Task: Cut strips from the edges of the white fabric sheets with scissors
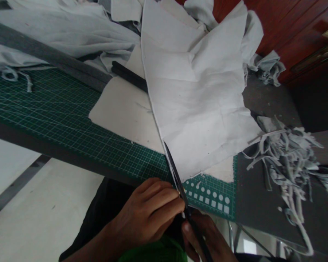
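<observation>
A large piece of white fabric (199,105) lies spread over the table, creased, with one long edge running down to my hands. My right hand (207,233), at the bottom, is closed on a pair of black scissors (180,182). Their blades point up and away along that edge, with a narrow strip between them and my left hand. My left hand (150,207) is closed, its fingertips pinching the near end of the fabric edge beside the blades. Under the sheet lies another cream fabric piece (120,109).
A green cutting mat (79,120) with white grid lines covers part of the dark table (265,211). Tangled fabric strips (292,160) lie at the right. Light grey cloth (60,29) is heaped at the back left. A black bar (128,75) pokes from under the sheet.
</observation>
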Available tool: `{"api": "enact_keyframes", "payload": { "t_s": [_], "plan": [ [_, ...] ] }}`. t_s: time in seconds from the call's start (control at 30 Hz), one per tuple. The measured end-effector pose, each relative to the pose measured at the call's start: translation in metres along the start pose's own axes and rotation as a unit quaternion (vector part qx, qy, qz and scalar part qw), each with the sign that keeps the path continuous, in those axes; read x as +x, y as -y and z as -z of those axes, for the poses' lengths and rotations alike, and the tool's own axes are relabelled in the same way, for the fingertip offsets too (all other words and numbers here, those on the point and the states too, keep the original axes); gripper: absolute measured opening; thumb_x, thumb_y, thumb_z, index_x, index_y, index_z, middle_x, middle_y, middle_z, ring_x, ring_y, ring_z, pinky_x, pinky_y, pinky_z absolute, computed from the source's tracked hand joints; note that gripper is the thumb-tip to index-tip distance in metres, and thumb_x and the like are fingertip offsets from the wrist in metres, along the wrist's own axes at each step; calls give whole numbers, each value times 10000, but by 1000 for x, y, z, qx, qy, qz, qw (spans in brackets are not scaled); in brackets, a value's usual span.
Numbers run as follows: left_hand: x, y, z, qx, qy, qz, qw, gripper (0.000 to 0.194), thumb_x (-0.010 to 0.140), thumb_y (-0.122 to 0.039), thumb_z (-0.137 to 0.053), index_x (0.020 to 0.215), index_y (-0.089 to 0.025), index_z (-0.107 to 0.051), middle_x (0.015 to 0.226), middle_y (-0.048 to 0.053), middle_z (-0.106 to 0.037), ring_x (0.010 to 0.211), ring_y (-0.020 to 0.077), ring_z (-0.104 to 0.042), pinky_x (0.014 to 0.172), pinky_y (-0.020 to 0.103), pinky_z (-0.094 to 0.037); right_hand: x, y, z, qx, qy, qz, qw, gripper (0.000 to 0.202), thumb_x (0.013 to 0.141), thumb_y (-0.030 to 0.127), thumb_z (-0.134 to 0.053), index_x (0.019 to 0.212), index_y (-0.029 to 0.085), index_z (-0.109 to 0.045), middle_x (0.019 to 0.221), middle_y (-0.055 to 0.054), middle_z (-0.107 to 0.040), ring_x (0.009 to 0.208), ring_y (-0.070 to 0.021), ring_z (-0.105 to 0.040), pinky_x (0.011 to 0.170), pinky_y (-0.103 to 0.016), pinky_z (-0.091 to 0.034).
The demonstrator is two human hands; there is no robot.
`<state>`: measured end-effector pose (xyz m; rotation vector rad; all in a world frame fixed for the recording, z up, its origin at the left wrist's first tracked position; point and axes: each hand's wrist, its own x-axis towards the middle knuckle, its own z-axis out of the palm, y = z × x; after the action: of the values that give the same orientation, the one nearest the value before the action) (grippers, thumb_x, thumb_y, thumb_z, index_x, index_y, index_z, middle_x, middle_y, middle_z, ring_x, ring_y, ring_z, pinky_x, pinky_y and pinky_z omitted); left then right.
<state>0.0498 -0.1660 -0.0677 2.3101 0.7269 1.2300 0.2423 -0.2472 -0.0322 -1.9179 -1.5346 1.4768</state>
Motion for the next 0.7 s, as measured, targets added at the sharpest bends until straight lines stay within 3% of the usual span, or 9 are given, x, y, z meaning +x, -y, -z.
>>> {"api": "enact_keyframes", "payload": {
  "t_s": [0.13,0.37,0.6,0.7],
  "plan": [
    [-1,0,-1,1,0,2,1000,168,1011,-142,-510,1019,-139,-679,934,46,-738,893,167,-624,822,321,-511,2,3,4,16,15,3,1000,560,967,684,-444,811,205,-688,754,-47,-626,657,-180,-575,621,-288,-492],
    [-1,1,-1,-2,5,1,1000,192,1024,-154,-491,1005,-138,-682,919,49,-738,873,168,-630,812,314,-495,9,9,2,28,24,28,999,626,955,727,-410,729,213,-686,717,-56,-617,737,-213,-605,717,-311,-509],
    [-1,0,-1,1,6,-5,1000,201,1035,-157,-478,1026,-137,-678,909,51,-743,869,162,-629,796,319,-511,7,6,2,29,33,34,998,564,986,659,-438,797,214,-728,795,-64,-687,820,-230,-662,805,-326,-516],
    [-1,0,-1,-8,3,-4,1000,203,1037,-154,-470,1028,-129,-671,910,54,-742,869,162,-630,785,320,-513,8,6,0,34,43,35,998,447,1003,569,-502,863,210,-727,854,-44,-699,851,-212,-676,836,-340,-539]
  ]
}}
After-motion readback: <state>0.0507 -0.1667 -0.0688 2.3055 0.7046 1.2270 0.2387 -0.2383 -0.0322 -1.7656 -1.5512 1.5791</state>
